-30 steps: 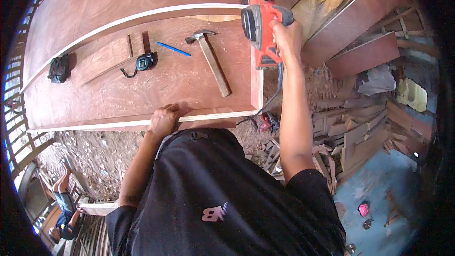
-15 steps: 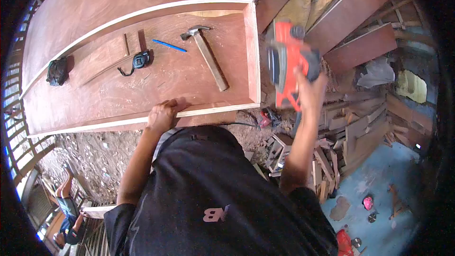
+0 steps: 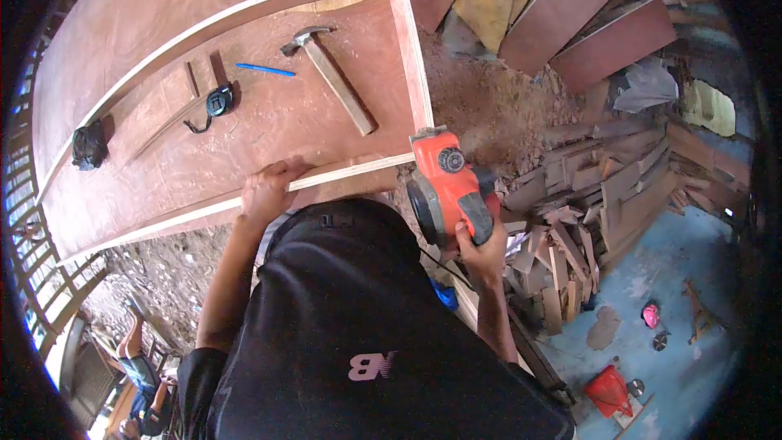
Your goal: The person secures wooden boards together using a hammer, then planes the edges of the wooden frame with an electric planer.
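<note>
My right hand (image 3: 481, 248) is wrapped round the handle of a red and black power planer (image 3: 450, 187), whose front end is at the near right corner of a shallow wooden frame (image 3: 350, 169). My left hand (image 3: 267, 189) grips the frame's near edge, fingers over the rim. Inside the frame lie a hammer (image 3: 338, 81), a blue pen (image 3: 265, 69), a tape measure (image 3: 218, 101) and a black bundle (image 3: 90, 147), with shavings scattered about.
Boards (image 3: 615, 45) and a yellowish sheet (image 3: 487, 0) lie at upper right. Scrap wood (image 3: 562, 261) is piled on the right. A red object (image 3: 609, 391) sits on the bluish floor. Another person (image 3: 142, 383) is at lower left.
The planer in my right hand has moved from the frame's far right side outward, then down to the near right corner. The view has shifted, and my left hand remains on the near edge.
</note>
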`<control>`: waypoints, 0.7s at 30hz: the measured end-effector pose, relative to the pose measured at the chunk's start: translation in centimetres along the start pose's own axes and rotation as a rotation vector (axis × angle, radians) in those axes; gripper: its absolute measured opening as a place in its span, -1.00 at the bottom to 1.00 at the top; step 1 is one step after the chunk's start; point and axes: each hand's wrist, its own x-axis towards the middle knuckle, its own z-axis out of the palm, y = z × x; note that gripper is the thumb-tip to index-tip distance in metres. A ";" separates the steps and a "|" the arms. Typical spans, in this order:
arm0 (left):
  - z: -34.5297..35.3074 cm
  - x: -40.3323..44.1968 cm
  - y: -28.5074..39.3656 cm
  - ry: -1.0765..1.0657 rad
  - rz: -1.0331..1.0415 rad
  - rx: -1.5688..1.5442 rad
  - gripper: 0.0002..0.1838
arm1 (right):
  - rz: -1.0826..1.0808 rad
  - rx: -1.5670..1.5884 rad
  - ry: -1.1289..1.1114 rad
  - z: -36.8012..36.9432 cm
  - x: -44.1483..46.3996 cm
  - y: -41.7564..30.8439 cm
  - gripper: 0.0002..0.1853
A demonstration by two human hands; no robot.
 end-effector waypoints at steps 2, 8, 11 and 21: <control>0.6 -0.1 -0.3 0.027 -0.008 -0.011 -0.51 | -0.036 -0.075 0.041 1.1 0.9 -0.6 -0.61; -0.5 0.1 0.4 -0.011 -0.020 -0.004 -0.44 | -0.067 0.041 0.017 4.0 7.8 -3.1 -0.64; -0.8 0.2 0.5 -0.120 -0.093 0.024 -0.39 | -0.095 0.093 -0.001 4.5 11.0 -7.4 -0.68; -0.4 0.1 -0.6 -0.188 -0.128 0.008 -0.48 | -0.161 0.121 0.057 7.2 21.4 -13.0 -0.81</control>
